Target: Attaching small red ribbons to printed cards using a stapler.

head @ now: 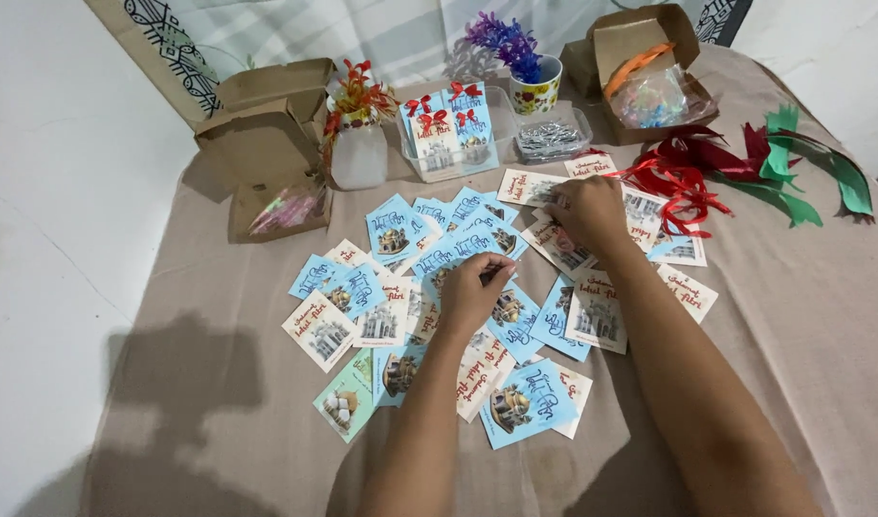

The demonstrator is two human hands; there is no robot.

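Cardboard boxes: one open brown box [266,144] sits at the left edge of the cloth with coloured bits inside, well apart from both hands; a nudge from an elbow could tip it off the side.
White bottle: a bottle with red flowers [359,144] stands upright just beside that box; it looks top-heavy, so a reach past it could knock it onto the cards.
Clear tray: a clear tray [439,158] holds upright cards with red bows, behind the spread.
Cards: blue and white cards [400,235] lie overlapped across the beige cloth [219,316]; sliding one out could drag its neighbours and muddle the pile.
Left hand: the left hand [469,292] rests on the middle of the spread, fingers curled and pinching a blue card [496,271] at its edge; a loose pinch could let it slip back among the others.
Right hand: the right hand [587,211] presses down on white cards farther back, fingers bent over them; I cannot tell whether it grips one or only touches.
Red ribbon: a tangle of red ribbon [683,182] lies just beside the right hand; the wrist could snag a loop and pull cards with it.
Green ribbon: green strips [812,177] trail at the far right, near the cloth's edge.
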